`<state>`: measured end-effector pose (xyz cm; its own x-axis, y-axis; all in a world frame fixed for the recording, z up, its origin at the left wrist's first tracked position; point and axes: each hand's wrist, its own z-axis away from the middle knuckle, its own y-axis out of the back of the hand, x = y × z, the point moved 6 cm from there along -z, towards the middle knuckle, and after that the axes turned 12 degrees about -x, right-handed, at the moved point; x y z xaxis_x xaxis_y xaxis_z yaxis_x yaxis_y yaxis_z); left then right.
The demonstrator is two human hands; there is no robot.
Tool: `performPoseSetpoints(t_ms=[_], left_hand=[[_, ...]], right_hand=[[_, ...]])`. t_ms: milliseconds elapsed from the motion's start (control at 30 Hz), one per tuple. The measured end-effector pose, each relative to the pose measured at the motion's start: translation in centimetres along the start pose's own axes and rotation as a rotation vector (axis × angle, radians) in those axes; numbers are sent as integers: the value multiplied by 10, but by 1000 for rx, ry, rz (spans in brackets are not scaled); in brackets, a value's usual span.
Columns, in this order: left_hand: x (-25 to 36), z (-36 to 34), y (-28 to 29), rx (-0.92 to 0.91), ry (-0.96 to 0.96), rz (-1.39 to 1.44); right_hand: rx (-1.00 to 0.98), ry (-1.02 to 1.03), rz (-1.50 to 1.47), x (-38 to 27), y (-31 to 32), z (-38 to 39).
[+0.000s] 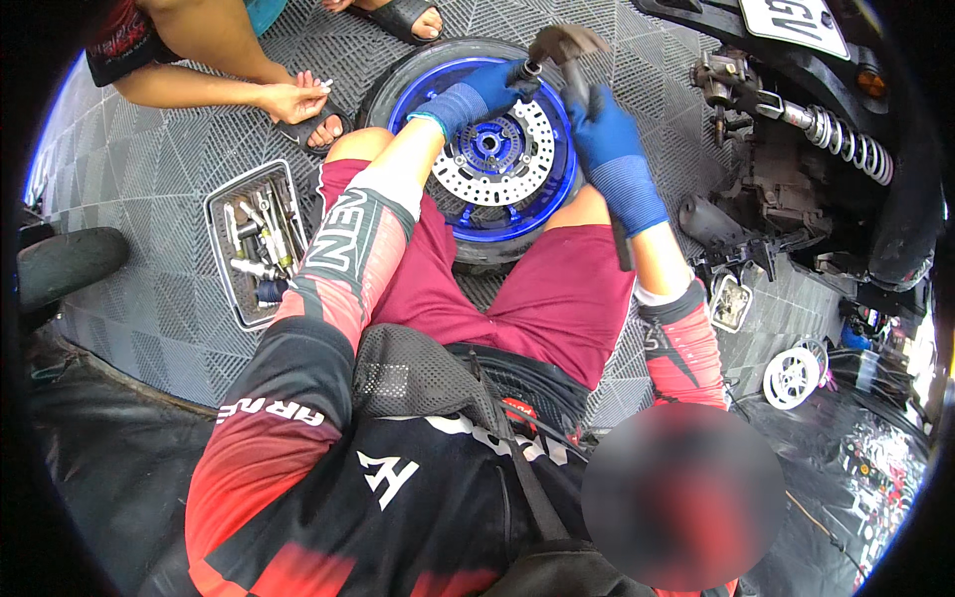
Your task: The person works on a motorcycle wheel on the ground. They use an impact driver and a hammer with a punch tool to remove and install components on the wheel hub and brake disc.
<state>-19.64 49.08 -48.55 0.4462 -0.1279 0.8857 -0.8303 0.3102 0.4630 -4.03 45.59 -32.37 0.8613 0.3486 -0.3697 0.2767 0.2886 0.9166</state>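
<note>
Grey ribbed floor matting (149, 179) spreads under the work, with a motorcycle (786, 169) standing along the right, its silver coil spring (851, 146) exposed. Between the seated person's legs lies a blue-rimmed motorcycle wheel (488, 142), flat on the matting, a drilled brake disc (540, 149) facing up around its hub. Gloved in blue, the left hand (476, 99) is above the far part of the rim, its fingers closed around a short dark tool (531, 71), mostly hidden. At the wheel's right edge, the right hand (607, 139), also gloved, wraps the handle of a claw hammer (567, 43) near its head, the handle's end pointing back toward the person. The hammer head is right by the dark tool; whether they touch cannot be told. Left of the person sits a grey plastic basket (221, 239) of wrenches and sockets. Beyond it a co-worker's bare hand (294, 99) pinches something small and white (325, 85).
</note>
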Motion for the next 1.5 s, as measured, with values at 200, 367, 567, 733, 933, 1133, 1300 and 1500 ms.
performPoseSetpoints(t_ms=[200, 367, 567, 733, 933, 1133, 1300, 1500], left_hand=[[13, 19, 16, -51, -29, 236], [0, 6, 12, -87, -3, 131], [-52, 5, 32, 106, -71, 87], [-31, -3, 8, -3, -118, 232], [-10, 1, 15, -26, -122, -138], [7, 14, 18, 157, -237, -248], [-30, 13, 22, 18, -190, 126], [-7, 11, 15, -34, 114, -339]], right_hand=[[111, 274, -393, -72, 109, 28], [545, 374, -343, -61, 101, 35], [-114, 213, 17, -26, -2, -10], [319, 426, -146, -80, 110, 13], [252, 260, -352, -53, 77, 19], [-63, 159, -215, -29, 26, -5], [177, 220, -406, -83, 92, 24], [-184, 272, -72, -18, -7, -6]])
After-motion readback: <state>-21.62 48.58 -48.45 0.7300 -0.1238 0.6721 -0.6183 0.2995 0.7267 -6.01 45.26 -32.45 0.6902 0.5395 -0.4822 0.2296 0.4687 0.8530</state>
